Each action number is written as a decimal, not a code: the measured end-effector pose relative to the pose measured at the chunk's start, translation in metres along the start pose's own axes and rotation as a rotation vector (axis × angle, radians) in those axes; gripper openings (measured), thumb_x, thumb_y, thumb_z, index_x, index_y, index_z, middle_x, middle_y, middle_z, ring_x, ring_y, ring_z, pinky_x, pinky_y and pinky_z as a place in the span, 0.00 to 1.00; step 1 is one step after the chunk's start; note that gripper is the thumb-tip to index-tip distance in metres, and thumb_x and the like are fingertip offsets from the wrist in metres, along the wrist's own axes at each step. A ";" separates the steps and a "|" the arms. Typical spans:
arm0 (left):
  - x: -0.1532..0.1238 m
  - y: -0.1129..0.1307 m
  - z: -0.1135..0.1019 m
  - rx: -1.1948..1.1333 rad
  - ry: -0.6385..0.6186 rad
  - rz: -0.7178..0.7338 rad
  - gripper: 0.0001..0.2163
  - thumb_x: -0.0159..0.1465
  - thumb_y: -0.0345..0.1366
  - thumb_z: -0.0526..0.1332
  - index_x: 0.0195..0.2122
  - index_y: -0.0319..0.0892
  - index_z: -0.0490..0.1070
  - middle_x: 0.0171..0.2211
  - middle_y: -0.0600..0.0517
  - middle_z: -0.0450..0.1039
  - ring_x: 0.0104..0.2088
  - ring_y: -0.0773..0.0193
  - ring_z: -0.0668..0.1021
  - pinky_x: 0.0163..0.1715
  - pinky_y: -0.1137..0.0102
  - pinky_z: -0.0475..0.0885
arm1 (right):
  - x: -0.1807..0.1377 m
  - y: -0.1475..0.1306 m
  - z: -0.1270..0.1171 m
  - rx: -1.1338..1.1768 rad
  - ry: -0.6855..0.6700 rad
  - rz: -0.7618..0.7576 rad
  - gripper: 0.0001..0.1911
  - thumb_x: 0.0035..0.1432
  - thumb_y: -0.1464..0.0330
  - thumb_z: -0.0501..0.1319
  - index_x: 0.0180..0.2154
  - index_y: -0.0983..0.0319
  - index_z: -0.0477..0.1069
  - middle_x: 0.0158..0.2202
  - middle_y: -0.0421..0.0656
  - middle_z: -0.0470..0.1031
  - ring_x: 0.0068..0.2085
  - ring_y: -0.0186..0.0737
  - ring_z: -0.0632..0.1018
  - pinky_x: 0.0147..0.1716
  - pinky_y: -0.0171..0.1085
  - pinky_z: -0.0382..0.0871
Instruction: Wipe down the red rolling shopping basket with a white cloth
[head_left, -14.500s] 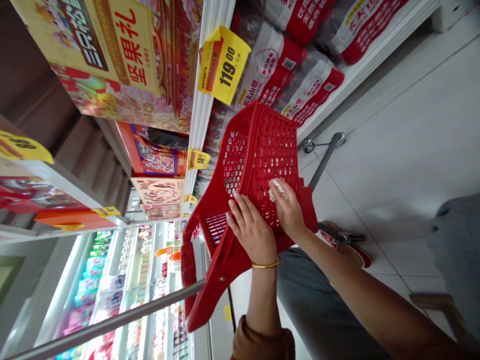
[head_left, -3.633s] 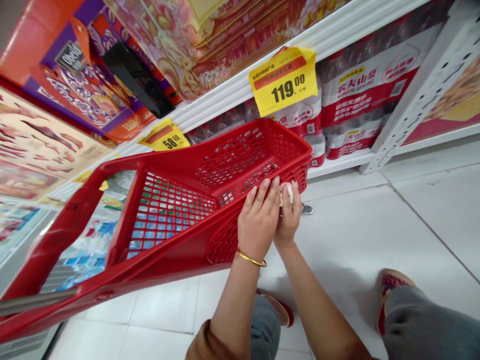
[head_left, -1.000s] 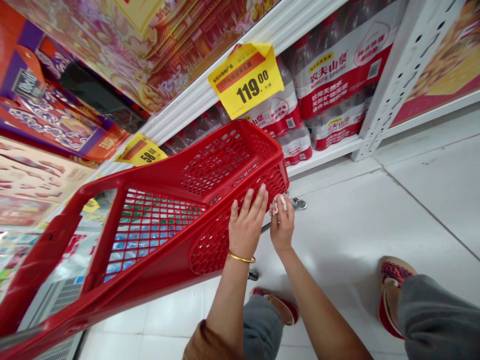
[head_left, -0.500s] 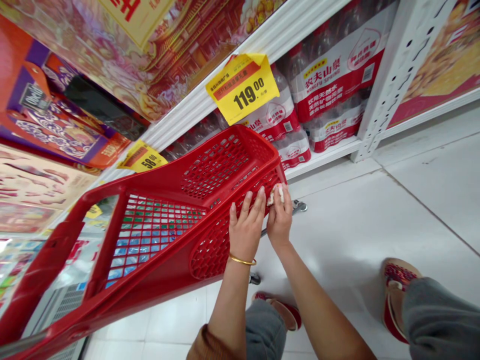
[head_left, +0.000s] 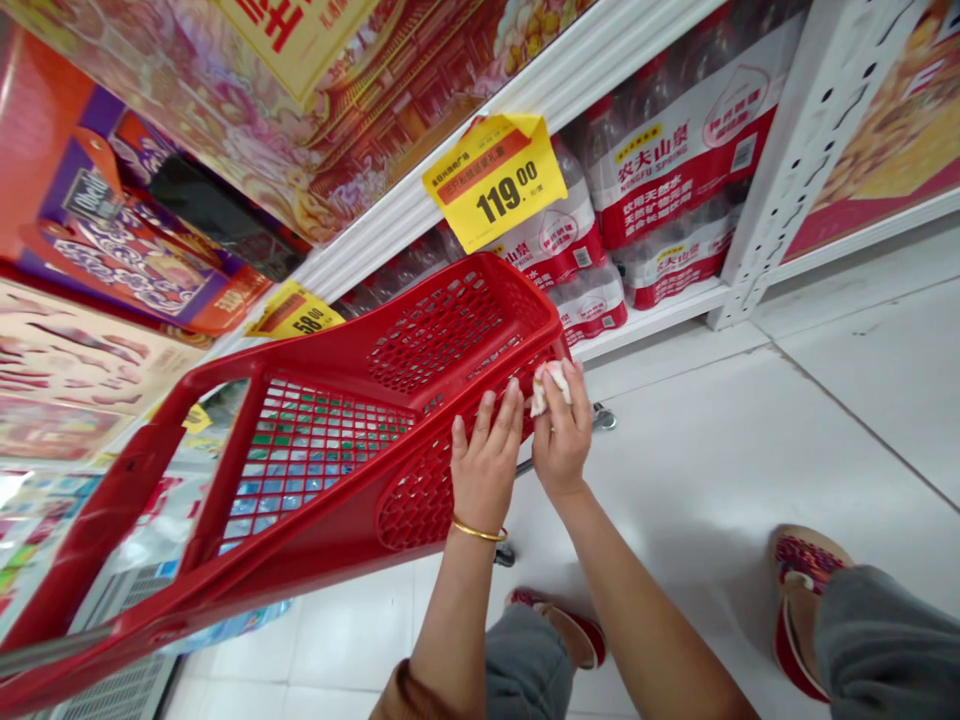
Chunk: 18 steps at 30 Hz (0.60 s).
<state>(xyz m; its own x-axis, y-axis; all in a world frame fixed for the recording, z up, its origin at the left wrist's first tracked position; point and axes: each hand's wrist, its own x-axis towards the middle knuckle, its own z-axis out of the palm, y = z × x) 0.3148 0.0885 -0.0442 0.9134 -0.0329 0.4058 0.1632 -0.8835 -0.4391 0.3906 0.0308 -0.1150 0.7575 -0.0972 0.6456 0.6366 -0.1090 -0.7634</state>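
Observation:
A red plastic shopping basket (head_left: 420,340) with mesh walls hangs tilted in front of me. My left hand (head_left: 484,470), with a gold bangle at the wrist, lies flat with fingers stretched against the basket's outer side wall. My right hand (head_left: 562,435) is closed on a small crumpled white cloth (head_left: 550,385) and presses it to the basket's wall near the front corner.
White store shelves (head_left: 525,90) run behind the basket, holding gift boxes (head_left: 142,250) above and packs of bottled water (head_left: 675,180) below. Yellow price tags (head_left: 495,180) hang from the shelf edge. White tiled floor (head_left: 750,450) lies to the right; my feet in sandals (head_left: 795,610) show below.
My right hand with the cloth has shifted slightly along the basket's wall near the corner. My left hand stays flat on the side. The view has drifted a little.

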 end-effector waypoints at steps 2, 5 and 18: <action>-0.001 -0.002 0.001 0.002 0.033 -0.028 0.22 0.69 0.28 0.48 0.64 0.43 0.58 0.64 0.53 0.58 0.68 0.64 0.39 0.65 0.57 0.22 | 0.014 -0.004 0.003 -0.009 -0.042 -0.058 0.26 0.68 0.72 0.48 0.65 0.52 0.55 0.66 0.45 0.58 0.69 0.48 0.54 0.63 0.57 0.60; 0.000 -0.004 0.004 -0.007 0.046 -0.037 0.23 0.68 0.27 0.49 0.65 0.41 0.56 0.63 0.53 0.59 0.68 0.66 0.38 0.67 0.60 0.25 | 0.018 -0.001 0.006 -0.001 -0.082 -0.126 0.28 0.68 0.73 0.48 0.66 0.51 0.51 0.66 0.44 0.58 0.69 0.48 0.52 0.64 0.56 0.59; 0.001 -0.005 0.006 0.021 0.051 -0.019 0.25 0.66 0.23 0.50 0.65 0.40 0.56 0.64 0.56 0.59 0.68 0.65 0.36 0.67 0.62 0.26 | -0.033 0.032 0.001 -0.064 -0.084 -0.158 0.27 0.67 0.74 0.50 0.65 0.54 0.55 0.61 0.50 0.65 0.67 0.49 0.60 0.61 0.53 0.65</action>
<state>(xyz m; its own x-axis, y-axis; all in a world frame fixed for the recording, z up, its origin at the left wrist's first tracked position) 0.3168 0.0959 -0.0463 0.8901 -0.0406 0.4540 0.1886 -0.8740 -0.4479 0.3860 0.0316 -0.1610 0.6596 0.0091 0.7515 0.7404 -0.1796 -0.6477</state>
